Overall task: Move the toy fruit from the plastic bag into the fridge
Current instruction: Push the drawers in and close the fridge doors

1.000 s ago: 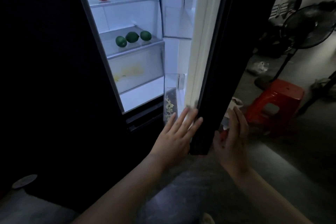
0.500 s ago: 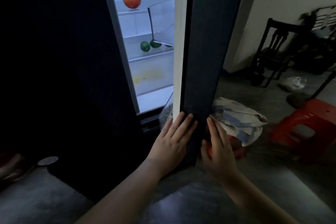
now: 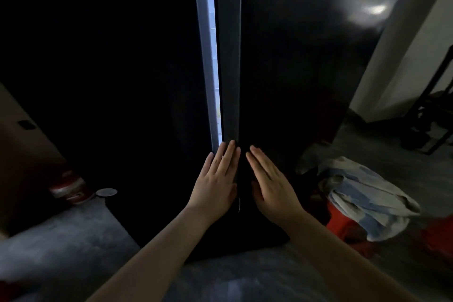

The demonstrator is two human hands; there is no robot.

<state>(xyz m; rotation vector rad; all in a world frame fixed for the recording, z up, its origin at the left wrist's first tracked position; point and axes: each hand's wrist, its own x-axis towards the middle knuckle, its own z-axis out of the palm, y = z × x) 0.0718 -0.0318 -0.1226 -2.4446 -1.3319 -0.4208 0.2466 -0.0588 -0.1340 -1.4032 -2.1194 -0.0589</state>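
Observation:
The black fridge's right door (image 3: 289, 61) stands nearly closed, leaving only a thin lit slit (image 3: 215, 81) beside the left door (image 3: 110, 68). My left hand (image 3: 215, 179) lies flat with straight fingers on the door's edge near its bottom. My right hand (image 3: 269, 181) presses flat on the door's front just beside it. Neither hand holds anything. The toy fruit inside the fridge is hidden. The white and blue plastic bag (image 3: 367, 196) lies crumpled on the floor at the right, on something red.
A red stool (image 3: 348, 225) sits under the bag at the right. A dark chair (image 3: 436, 110) stands at the far right by a pale wall. A red and white can (image 3: 69, 187) and a round lid (image 3: 106, 192) lie on the floor at left.
The fridge door has swung almost closed under both hands, and the shelves with the fruit have dropped out of sight. My view has turned to face the door's front.

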